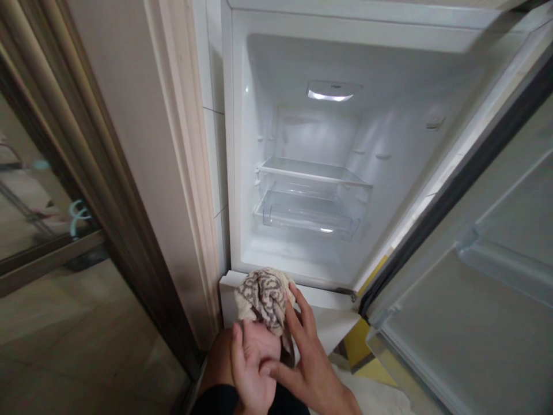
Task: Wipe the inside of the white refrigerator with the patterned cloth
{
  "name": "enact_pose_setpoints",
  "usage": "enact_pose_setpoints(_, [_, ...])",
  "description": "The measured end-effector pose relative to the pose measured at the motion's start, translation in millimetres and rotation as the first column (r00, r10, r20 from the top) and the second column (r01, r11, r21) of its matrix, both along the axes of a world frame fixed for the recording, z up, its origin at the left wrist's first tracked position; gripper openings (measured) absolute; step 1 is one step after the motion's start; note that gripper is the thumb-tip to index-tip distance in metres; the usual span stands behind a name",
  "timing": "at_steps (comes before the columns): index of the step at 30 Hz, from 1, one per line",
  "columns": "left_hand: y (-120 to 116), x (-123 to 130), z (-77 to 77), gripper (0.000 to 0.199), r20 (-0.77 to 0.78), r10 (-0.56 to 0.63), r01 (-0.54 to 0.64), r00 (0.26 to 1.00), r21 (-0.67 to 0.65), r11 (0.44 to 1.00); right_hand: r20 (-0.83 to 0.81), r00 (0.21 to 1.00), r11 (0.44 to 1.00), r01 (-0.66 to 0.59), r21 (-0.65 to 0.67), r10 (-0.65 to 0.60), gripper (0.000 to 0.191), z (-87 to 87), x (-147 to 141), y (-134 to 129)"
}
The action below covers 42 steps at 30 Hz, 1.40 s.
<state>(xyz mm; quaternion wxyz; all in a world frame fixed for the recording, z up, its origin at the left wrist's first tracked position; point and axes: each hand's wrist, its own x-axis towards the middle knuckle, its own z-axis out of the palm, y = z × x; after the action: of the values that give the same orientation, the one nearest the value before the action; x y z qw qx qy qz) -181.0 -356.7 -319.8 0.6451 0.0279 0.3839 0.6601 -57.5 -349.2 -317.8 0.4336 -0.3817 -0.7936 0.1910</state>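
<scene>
A crumpled, patterned beige-and-grey cloth is bunched in front of the fridge's lower front edge. My right hand has its fingers stretched forward, their tips against the cloth's right side. Its thumb lies across the palm of my left hand. That left hand is turned palm up just below the cloth, with its visible fingers extended. What supports the cloth from beneath is hidden. Beyond stands the open fridge, lit inside, with a glass shelf and a clear plastic drawer.
The fridge door swings out on the right, a clear door bin on its inner side. At left a pale door frame runs close beside the fridge. Something yellow sits below the door. My bent leg is below.
</scene>
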Motion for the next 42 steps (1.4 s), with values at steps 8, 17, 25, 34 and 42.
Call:
enact_pose_setpoints(8, [-8.6, 10.6, 20.2, 0.092, 0.023, -0.104, 0.093, 0.994, 0.301, 0.949, -0.242, 0.960, 0.989, 0.129, -0.067, -0.142, 0.084, 0.2, 10.1, 21.3])
enact_pose_setpoints(17, [-3.2, -7.1, 13.4, 0.086, -0.375, -0.039, 0.181, 0.926, 0.351, 0.919, -0.633, 0.653, 0.891, 0.153, -0.428, -0.417, 0.070, -7.8, 26.5, 36.4])
enact_pose_setpoints(25, [13.3, -37.4, -2.7, 0.077, -0.428, -0.134, 0.217, 0.894, 0.151, 0.964, -0.742, 0.563, 0.906, 0.030, -0.422, -0.364, 0.064, -15.5, 32.5, 34.2])
enact_pose_setpoints(34, [2.7, -12.0, 10.9, 0.073, 0.134, -0.449, 0.394, 0.883, 0.308, 0.866, -0.575, 0.802, 0.968, 0.021, -0.249, -0.165, 0.034, -24.6, 46.3, 30.3])
enact_pose_setpoints(42, [-2.7, 7.8, 7.5, 0.093, 0.006, -0.120, 0.116, 0.993, 0.235, 0.965, -0.579, 0.804, 0.921, -0.319, -0.223, 0.138, 0.051, -20.9, 42.3, 18.0])
